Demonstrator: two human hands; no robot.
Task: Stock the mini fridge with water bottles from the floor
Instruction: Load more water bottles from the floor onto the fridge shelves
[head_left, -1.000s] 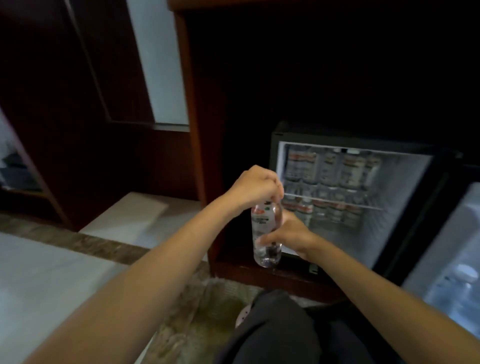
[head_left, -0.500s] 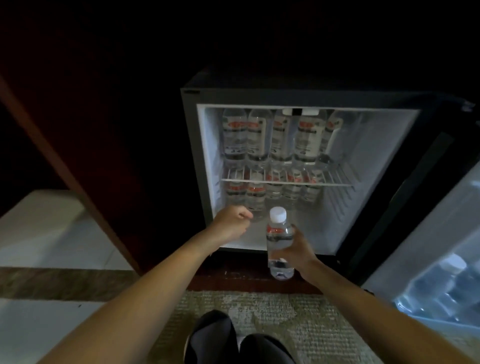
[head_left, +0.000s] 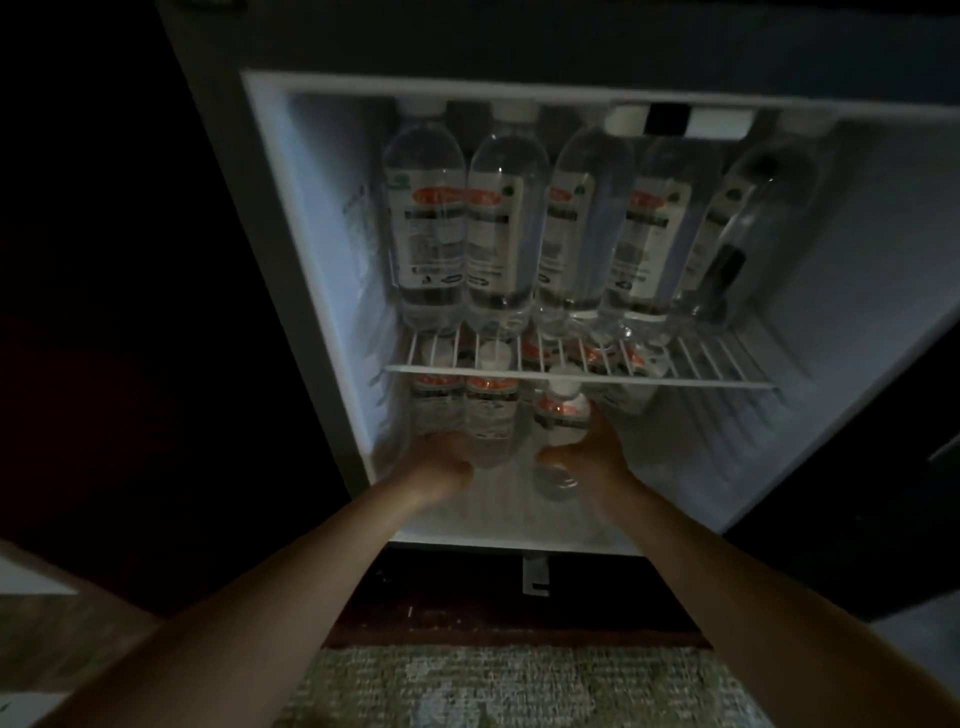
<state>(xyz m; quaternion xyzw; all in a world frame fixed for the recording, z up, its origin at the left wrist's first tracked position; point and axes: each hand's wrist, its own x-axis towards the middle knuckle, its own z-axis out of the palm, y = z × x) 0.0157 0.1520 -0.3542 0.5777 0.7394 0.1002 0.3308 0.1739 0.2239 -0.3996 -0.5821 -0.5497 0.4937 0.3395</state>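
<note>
- Clear plastic water bottle (head_left: 563, 415), white-capped with a red label, is grasped round its lower body by the right hand (head_left: 592, 460). It stands roughly upright in the lower compartment of the white-lined mini fridge (head_left: 311, 249), with its cap just under the white wire shelf (head_left: 701, 382).
- To do this well, I would hold the cap low enough to clear the shelf's front bar. The base can then slide back into the gap right of the stored row, and the hand should let go only once the bottle sits flat.
- The left hand (head_left: 441, 465) is at the foot of the lower bottles (head_left: 488, 415) on the left. It looks placed to steady them, which seems sensible, since a nudge could topple neighbours. I cannot tell whether its fingers curl round one or merely press against it.
- Five larger upper bottles (head_left: 498, 228) fill the shelf above, and the rightmost one leans.
- Dim light and blur hide whether the held bottle's base touches the fridge floor. They also hide how many bottles stand behind the front row.
- The supply on the floor is out of frame; only a greenish woven rug (head_left: 519, 686) shows.
</note>
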